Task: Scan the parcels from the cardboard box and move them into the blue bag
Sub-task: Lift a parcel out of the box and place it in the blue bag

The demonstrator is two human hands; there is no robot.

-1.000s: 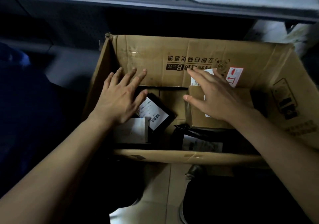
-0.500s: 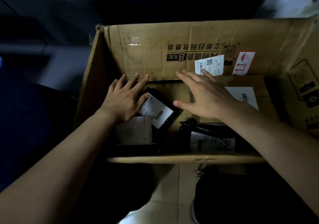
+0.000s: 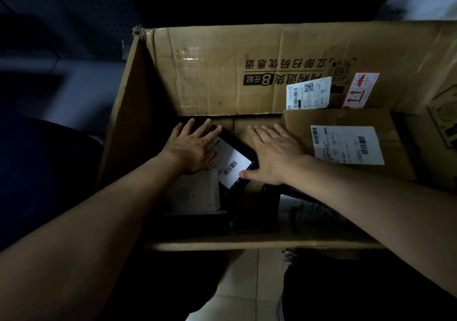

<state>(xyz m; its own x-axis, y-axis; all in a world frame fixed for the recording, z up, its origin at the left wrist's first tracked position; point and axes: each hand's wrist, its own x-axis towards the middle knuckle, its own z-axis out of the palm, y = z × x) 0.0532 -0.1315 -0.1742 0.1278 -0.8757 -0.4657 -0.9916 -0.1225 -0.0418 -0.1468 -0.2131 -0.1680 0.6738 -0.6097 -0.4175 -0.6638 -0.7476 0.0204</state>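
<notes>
Fingers [image 3: 205, 126] of the left hand [image 3: 193, 147] lie straight and spread, flat on the far end of a black parcel [image 3: 231, 139], gripping nothing; the palm covers part of its white label [image 3: 235, 165]. That parcel lies on the floor of the cardboard box [image 3: 222, 73], left of centre and askew to the walls. Its longer visible edge runs from far-left to near-right, with one corner toward the far wall and the barcode at the near end. The right hand [image 3: 274, 157] is also flat and open, with its thumb out and touching the parcel's right corner; whether its fingers press the box floor I cannot tell.

Four parcels show:
- a white one [image 3: 195, 194], partly covered by the left wrist
- the black one
- a labelled brown carton [image 3: 346, 119] at the right
- a dark bagged one [image 3: 304, 207], largely hidden beneath the right forearm, its print unreadable

Two stickers sit on the far wall — a white slip [image 3: 308, 93] and a red-and-white sticker [image 3: 361, 90]. Left of the box, a dark blue mass [image 3: 37, 172] is too dim to identify.
</notes>
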